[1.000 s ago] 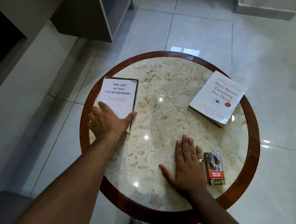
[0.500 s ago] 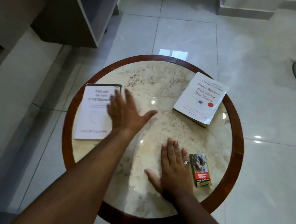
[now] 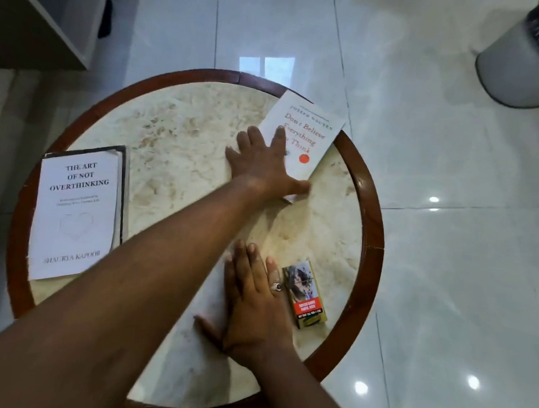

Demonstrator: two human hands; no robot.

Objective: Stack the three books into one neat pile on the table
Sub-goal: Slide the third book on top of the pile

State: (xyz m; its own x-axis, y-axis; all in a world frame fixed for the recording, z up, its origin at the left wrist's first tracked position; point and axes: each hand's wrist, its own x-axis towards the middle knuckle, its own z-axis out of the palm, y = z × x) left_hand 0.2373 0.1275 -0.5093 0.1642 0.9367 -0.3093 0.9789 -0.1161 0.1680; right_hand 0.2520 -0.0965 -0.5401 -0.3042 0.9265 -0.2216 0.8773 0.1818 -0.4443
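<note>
Marble, polished and glossy, forms the top of the round table [image 3: 178,129], so a paperback will slide on it readily under light pressure. Two books are in view. The left book [image 3: 75,214], titled "The Art of Not Overthinking", lies flat near the left rim; a dark edge beneath its right side may be its own cover or a further book under it, and the view does not settle which. The right book [image 3: 310,133], with red title lettering, lies at an angle at the far right, one corner overhanging the wooden rim. A third book cannot be identified with certainty. The left hand [image 3: 261,165] reaches across the table and rests palm-down on the near-left part of the right book, fingers spread and flat, thumb near its lower corner; nothing is clamped. The right hand [image 3: 255,304] lies flat on the marble near the front, fingers loosely apart, just beside a small pack [image 3: 305,294]. Both books appear to be light, flexible paperbacks: covers will bend if lifted by one corner. Recommended hold: slide the book inward, then grip along the spine or a long edge, thumb above and fingers below. The left hand hides the near-left part of the right book, and part of its title.
</note>
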